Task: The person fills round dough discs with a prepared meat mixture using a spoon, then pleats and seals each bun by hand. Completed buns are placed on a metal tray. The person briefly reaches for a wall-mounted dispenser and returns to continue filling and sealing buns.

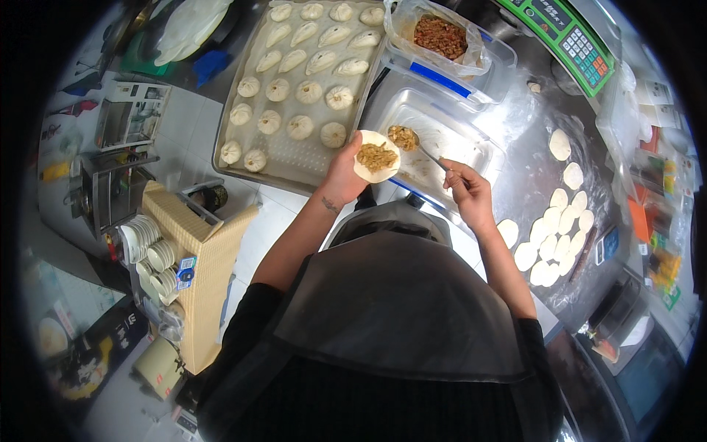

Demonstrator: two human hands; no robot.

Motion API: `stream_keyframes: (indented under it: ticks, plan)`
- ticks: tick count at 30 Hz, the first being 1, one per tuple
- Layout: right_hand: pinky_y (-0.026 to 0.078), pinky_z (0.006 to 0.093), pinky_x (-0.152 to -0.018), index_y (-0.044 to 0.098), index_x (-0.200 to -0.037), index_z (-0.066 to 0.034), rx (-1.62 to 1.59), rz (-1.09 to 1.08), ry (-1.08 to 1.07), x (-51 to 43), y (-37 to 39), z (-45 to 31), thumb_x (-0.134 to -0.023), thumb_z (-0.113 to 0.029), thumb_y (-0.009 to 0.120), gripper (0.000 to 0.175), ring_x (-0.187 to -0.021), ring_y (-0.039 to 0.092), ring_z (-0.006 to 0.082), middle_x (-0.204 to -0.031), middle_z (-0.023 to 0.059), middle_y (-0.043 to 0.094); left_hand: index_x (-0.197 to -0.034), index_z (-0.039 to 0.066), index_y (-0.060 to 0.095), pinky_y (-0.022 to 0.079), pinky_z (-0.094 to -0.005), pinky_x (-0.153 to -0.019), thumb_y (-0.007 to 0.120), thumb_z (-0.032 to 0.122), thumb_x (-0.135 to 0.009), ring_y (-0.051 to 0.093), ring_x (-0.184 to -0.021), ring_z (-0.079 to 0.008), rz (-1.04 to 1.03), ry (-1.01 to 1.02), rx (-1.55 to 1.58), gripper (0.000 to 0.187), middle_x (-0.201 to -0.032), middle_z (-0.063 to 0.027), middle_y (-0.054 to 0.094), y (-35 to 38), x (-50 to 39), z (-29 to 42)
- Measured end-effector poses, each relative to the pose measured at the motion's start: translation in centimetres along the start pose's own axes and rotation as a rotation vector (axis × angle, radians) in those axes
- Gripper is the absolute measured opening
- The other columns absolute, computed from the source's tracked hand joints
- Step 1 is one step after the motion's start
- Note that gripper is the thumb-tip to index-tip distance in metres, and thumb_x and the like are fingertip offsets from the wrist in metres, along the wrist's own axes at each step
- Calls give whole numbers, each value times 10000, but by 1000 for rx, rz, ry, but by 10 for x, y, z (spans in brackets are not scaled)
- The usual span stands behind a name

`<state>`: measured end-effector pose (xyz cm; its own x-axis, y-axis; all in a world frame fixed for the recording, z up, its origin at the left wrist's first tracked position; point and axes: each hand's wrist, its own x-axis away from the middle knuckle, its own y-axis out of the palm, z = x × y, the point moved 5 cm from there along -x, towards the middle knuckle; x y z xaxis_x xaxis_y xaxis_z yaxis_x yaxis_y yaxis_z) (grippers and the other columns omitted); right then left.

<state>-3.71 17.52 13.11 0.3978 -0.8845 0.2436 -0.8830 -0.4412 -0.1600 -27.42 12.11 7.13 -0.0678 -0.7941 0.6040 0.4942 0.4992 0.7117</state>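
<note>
On my left hand [343, 171] rests a round dough wrapper [360, 172] with chopped filling [378, 157] at its middle. My right hand [468, 193] grips the handle of a metal spoon [433, 157], whose bowl carries more filling [404, 138] just right of the wrapper. Beneath the spoon is a clear plastic container [491, 152] with scraps of filling on its bottom. A metal baking tray [221, 130] to the left holds rows of filled buns [299, 127], some round and pleated, others long and leaf-shaped. Flat dough wrappers [551, 220] lie, partly overlapping, on the floured worktop at the right.
A bag-lined container of reddish filling [440, 37] stands beyond the clear one. A green digital scale [574, 50] is at the upper right. A thin rolling pin [584, 255] and a phone [607, 245] lie beside the wrappers. Stacked bowls [161, 254] stand at the lower left.
</note>
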Motion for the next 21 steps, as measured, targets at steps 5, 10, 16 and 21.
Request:
stream_keyframes:
  ticks: [5,10,16,21]
  plan:
    - [509,302,-626,690,-1200,-41,576,100,-489,21,12,-31,-850,63,641,369,-690,611,203,-824,89,606,-1339,40,500,469,-584,-1011,397,535,-1028,577,-1230,-320,-150,-106,54,593,-1320,-149,596,33,-10,-10]
    - [516,361,-565,656,-1288,-92,809,143,-742,36,26,-32,-719,72,636,593,-662,613,225,-863,74,595,-1338,47,506,481,-576,-999,398,532,-1029,589,-1215,-324,-156,-112,41,585,-1304,-149,607,41,-14,-14]
    - [493,312,-626,674,-1225,-43,460,148,-484,32,12,-28,-903,39,611,338,-689,591,233,-837,100,588,-1339,38,486,477,-582,-1004,389,471,-1050,588,-1208,-323,-212,-111,64,530,-1310,-165,592,36,-17,-15]
    - [474,275,-638,674,-1214,-25,287,135,-306,29,7,-25,-977,-36,588,253,-707,571,156,-822,76,607,-1340,40,514,485,-557,-998,404,435,-1052,598,-1203,-314,-161,-114,59,501,-1304,-148,608,26,-14,-20]
